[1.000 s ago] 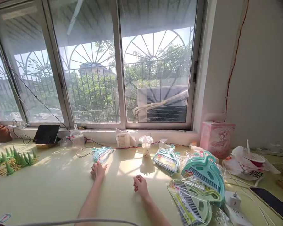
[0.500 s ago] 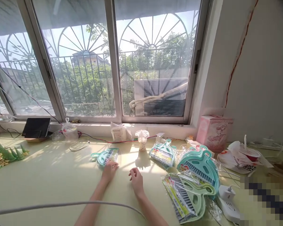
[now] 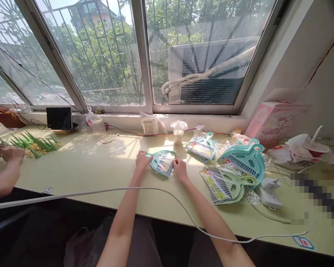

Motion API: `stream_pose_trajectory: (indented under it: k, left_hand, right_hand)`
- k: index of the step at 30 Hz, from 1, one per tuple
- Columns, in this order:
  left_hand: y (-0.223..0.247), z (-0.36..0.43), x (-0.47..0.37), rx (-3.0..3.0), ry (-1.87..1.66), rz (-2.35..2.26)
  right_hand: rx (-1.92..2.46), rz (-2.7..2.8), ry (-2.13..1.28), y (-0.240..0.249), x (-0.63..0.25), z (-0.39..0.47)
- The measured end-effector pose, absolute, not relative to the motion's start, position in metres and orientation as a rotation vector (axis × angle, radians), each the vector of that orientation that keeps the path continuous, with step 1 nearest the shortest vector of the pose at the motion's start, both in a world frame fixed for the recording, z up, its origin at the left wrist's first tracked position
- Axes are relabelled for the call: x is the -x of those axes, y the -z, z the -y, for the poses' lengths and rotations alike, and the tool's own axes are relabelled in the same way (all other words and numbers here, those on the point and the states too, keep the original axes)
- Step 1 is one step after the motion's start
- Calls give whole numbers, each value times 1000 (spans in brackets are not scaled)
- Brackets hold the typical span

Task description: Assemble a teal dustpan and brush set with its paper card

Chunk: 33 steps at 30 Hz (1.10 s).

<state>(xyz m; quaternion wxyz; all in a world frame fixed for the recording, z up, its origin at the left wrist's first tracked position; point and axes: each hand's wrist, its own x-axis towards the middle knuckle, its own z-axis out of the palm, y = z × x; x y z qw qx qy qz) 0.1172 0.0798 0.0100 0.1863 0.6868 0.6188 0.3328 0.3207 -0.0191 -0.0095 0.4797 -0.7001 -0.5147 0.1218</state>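
Observation:
A teal mini dustpan-and-brush set (image 3: pixel 161 163) in clear plastic with a printed card lies on the table between my two hands. My left hand (image 3: pixel 143 162) grips its left end by the handle, thumb on top, and covers most of that handle. At the opposite side, my right hand (image 3: pixel 180 169) pinches the right edge with fingers bent. To the right of my right hand are more packaged sets: a small teal pile (image 3: pixel 202 147), a larger teal pile (image 3: pixel 243 159) and a green pile (image 3: pixel 225 183).
A covered drink cup (image 3: pixel 179 132) stands behind the set. A power strip (image 3: pixel 270 197) sits right of the piles. A white cable (image 3: pixel 156 190) crosses in front of my forearms. At far left, another person's hands (image 3: pixel 9 152) are beside green cone-shaped pieces (image 3: pixel 37 142).
The view has tilted down and shifted left. The teal set has come nearer, between my hands. My left hand has moved to its handle; my right hand has closed on its right edge.

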Motion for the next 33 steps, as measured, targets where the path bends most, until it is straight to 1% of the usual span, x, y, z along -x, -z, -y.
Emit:
stream_pose_trajectory:
  k: [4,7,9,13,20,24,27,30,33]
  left_hand:
    - [6,-103,-118,-1681,-982,-1630]
    - [15,-108,-118,-1374,-1011,-1364]
    - [16,-108,-117,-1247,-1096,-1207]
    - [12,-104,-118,-1206,-1282,-999]
    - [2,-95,-126,-1199,-1321,-908]
    - [0,-89,-129,-1167,-1260,-817]
    - [-1,-84,-131,-1142,-1182,-733]
    - [-3,-79,-128,-1181,-963,-683]
    - [-5,-79,-121,-1239,-769,-691]
  right_hand:
    - [1647,1172,-426,10,-330,12]
    - [1579,1054,-529,12,-333,9]
    - [1539,992,-564,13,-335,7]
    - [1463,857,-678,12,-339,8]
    - [1284,813,-959,4,-340,9]
    - [1188,762,-1074,2,-339,9]
    - [1185,724,-1016,2,-344,9]
    - [1183,694,-920,2,-351,8]
    - [1156,665,-908,0,-354,9]
